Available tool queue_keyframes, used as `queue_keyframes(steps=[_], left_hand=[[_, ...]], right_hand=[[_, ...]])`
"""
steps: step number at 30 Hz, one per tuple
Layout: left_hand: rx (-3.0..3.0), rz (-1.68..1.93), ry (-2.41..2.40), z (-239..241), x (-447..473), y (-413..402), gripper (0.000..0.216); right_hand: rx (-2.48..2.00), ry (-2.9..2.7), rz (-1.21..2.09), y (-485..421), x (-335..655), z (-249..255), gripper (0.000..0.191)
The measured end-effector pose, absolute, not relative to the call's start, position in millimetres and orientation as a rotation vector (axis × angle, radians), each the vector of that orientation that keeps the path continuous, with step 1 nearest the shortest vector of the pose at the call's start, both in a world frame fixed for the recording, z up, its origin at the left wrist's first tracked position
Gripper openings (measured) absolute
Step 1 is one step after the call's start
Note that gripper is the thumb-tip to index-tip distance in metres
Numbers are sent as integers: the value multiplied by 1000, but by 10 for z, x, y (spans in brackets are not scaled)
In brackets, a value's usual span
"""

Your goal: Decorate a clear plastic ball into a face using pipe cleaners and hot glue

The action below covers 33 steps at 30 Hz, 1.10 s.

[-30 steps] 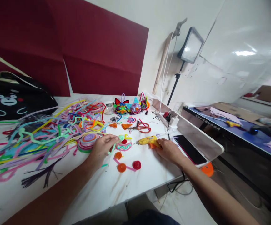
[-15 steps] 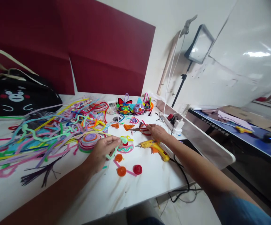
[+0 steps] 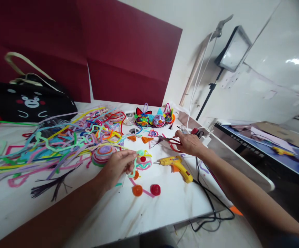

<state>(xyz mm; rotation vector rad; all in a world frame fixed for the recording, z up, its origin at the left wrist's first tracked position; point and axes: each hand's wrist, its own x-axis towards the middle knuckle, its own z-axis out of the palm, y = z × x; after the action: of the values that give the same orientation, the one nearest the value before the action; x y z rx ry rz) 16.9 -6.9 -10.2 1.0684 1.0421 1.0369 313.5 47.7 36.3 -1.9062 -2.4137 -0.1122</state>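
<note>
Pinching the green strip (image 3: 134, 168) with left fingers (image 3: 129, 158), right fingers (image 3: 179, 135) gripping scissors (image 3: 165, 138). Just swing wide of the glue gun (image 3: 172, 161)!

Fairly bright, diffuse indoor light. Streaky glare on glossy wall (image 3: 273, 51), upper right (corner vignetted dark). Edges wide-angle stretched; blue desk (image 3: 255, 141) soft.

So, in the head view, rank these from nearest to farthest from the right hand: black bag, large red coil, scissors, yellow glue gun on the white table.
1. Scissors: held in the right hand.
2. Yellow glue gun: on the white table, below the hand.
3. Large red coil: lower left of the glue gun.
4. Black bag: far left.
</note>
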Motion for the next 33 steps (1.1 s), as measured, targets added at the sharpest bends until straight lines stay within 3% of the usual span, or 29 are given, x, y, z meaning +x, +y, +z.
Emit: queue_keyframes(steps=[4, 7, 10, 33], left_hand=[[1039, 1062, 1035, -64, 190, -97, 29], [1033, 1090, 1023, -35, 199, -121, 30], [1036, 1099, 1013, -13, 204, -144, 29], [1190, 1068, 1032, 55, 262, -248, 22]], right_hand=[[-1761, -2288, 163, 60, 3165, 422, 48], [-1250, -1864, 1099, -333, 2995, 350, 49], [-1097, -1625, 1417, -645, 2740, 221, 41], [-1277, -1886, 1203, -605, 2187, 11, 28]])
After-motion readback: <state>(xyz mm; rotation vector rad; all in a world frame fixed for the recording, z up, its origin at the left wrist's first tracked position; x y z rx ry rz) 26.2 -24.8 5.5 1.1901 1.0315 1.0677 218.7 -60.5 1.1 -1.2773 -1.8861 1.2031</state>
